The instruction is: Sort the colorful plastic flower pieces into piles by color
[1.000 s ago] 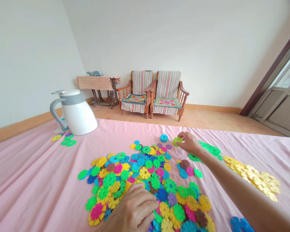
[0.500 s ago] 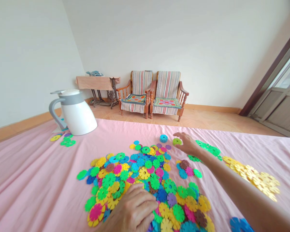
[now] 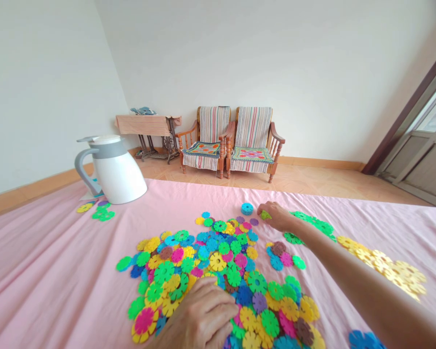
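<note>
A big heap of coloured plastic snowflake discs (image 3: 218, 271) lies on the pink cloth (image 3: 51, 271). My right hand (image 3: 276, 216) reaches to the far side of the heap, its fingers pinched on a light green disc (image 3: 265, 214), close to a blue disc (image 3: 246, 208). My left hand (image 3: 199, 317) rests near the bottom edge on the heap's front, fingers curled down over the discs; what they hold, if anything, is hidden.
Sorted groups lie apart: green discs (image 3: 316, 225) behind my right forearm, yellow discs (image 3: 385, 266) at the right, blue discs (image 3: 365, 339) at the lower right. A white jug (image 3: 111, 169) stands at the far left with a few discs (image 3: 98, 211) beside it. Two armchairs (image 3: 228, 143) stand beyond.
My right hand has shifted slightly left and lower, closing its fingers on the light green disc. My left hand has stayed on the heap.
</note>
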`<action>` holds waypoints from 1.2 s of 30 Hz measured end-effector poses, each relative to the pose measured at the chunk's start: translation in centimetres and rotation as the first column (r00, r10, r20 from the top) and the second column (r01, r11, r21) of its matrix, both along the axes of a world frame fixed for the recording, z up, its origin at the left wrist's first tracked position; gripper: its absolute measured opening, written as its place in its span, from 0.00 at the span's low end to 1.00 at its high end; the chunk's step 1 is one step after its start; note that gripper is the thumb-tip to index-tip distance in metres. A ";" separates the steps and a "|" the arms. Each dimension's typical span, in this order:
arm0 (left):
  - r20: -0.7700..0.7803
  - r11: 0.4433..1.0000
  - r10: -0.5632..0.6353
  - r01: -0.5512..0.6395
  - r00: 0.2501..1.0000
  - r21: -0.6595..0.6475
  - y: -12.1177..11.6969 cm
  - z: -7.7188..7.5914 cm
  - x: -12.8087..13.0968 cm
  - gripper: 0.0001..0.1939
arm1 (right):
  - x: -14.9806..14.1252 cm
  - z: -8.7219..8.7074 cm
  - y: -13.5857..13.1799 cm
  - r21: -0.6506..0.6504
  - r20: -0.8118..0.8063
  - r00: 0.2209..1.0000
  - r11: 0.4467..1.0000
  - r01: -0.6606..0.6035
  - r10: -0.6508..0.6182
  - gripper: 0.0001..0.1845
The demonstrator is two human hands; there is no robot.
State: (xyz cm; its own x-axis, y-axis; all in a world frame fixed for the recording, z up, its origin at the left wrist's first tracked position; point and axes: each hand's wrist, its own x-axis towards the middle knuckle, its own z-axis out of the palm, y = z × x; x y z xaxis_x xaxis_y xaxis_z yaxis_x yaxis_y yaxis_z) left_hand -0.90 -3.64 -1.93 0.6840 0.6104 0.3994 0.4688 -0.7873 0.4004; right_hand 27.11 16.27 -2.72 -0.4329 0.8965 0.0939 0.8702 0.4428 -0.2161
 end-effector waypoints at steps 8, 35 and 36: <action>-0.040 0.998 0.055 -0.056 0.998 -0.032 -0.6 1.5 0.4 0.11 | -1.3 1.3 -1.2 0.085 -0.064 0.997 0.996 0.040 -0.034 0.20; 0.153 0.936 0.335 -0.347 0.930 0.058 0.5 -1.5 -0.3 0.11 | -5.9 3.5 -17.3 -0.039 -0.402 0.872 0.946 -0.322 0.280 0.17; 0.154 0.935 0.340 -0.352 0.928 0.054 0.5 -1.6 -0.3 0.11 | -5.5 3.2 -18.1 -0.011 -0.424 0.872 0.961 -0.276 0.245 0.15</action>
